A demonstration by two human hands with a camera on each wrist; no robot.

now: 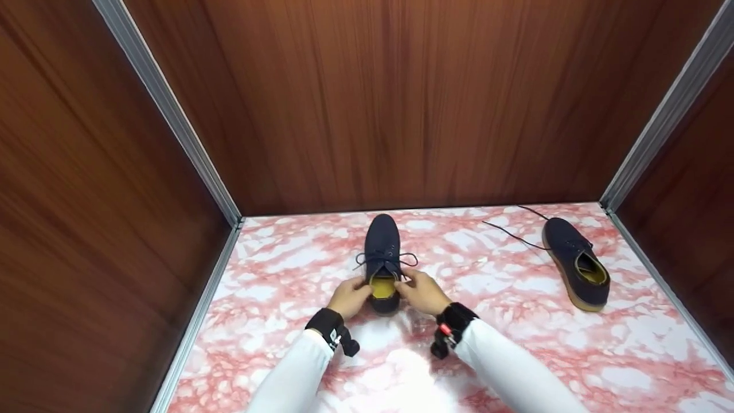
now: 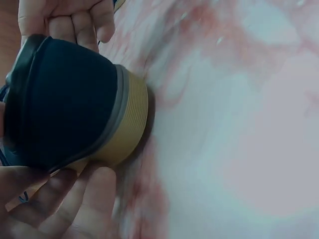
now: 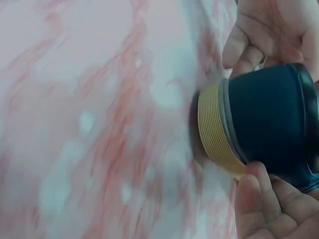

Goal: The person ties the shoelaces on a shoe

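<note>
A dark navy lace-up shoe (image 1: 382, 235) with a yellow insole stands on the marbled tabletop, toe pointing to the far wall. Its lace (image 1: 408, 256) is tied in a bow with a loop out to each side. My left hand (image 1: 350, 297) grips the left side of the collar, thumb over the rim at the opening. On the opposite side, my right hand (image 1: 423, 291) holds the collar the same way. Both wrist views show the rounded heel (image 2: 75, 104) and the ribbed tan sole (image 3: 215, 124), with fingers along both sides.
A matching shoe (image 1: 573, 258) stands at the right, its lace ends (image 1: 510, 234) trailing leftward over the red-and-white tabletop (image 1: 275, 321). Brown wood-grain panels (image 1: 367, 103) close off the back and both sides, with metal strips (image 1: 189, 132) at the corners.
</note>
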